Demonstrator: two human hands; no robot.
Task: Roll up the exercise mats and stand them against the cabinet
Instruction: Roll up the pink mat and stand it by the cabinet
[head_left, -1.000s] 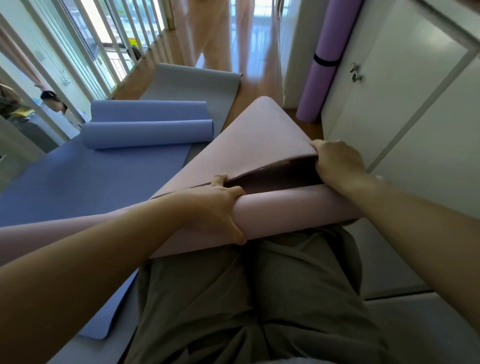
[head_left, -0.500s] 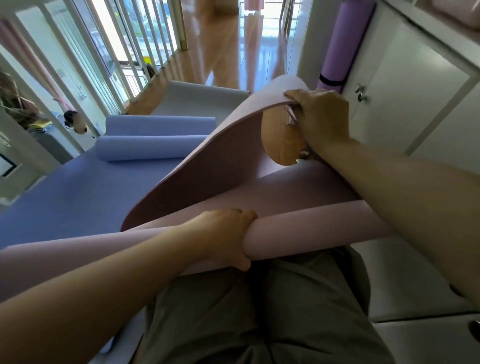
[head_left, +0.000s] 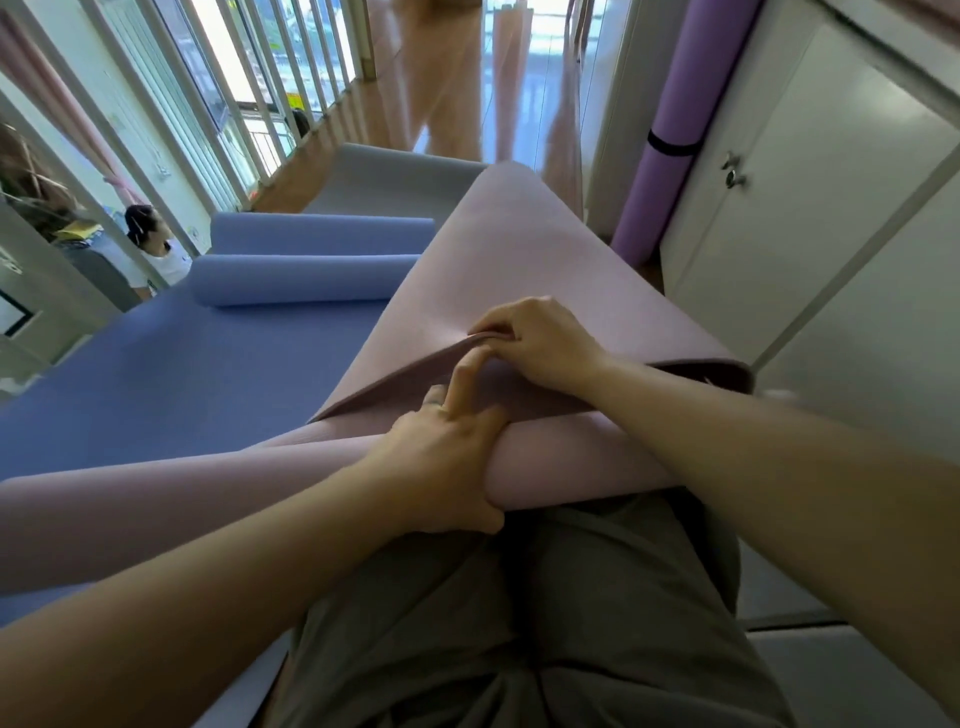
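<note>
The pink mat (head_left: 524, 260) is partly rolled. Its rolled part lies across the person's lap, on the grey-green trousers (head_left: 519, 623), and its loose part rises in front of the hands like a wide flap, bent over toward the person.

The left hand (head_left: 441, 462) grips the roll from above: the thumb is under the roll, the other fingers are curled over it, and one finger points up to the edge of the flap. The right hand (head_left: 540, 343) pinches the near edge of the flap with bent fingers, just above the left hand and almost touching its raised finger.

On the floor to the left lies a blue mat (head_left: 182, 374), mostly flat, with a rolled end (head_left: 301, 286) at its far side. A grey mat (head_left: 395, 176) lies flat behind it.

To the right stands a white cabinet (head_left: 805, 208). A purple mat (head_left: 649, 208), fully rolled and bound with a black strap (head_left: 672, 146), stands upright beside it and seems to lean on its left side. The pink mat is near this cabinet but does not touch it.
</note>
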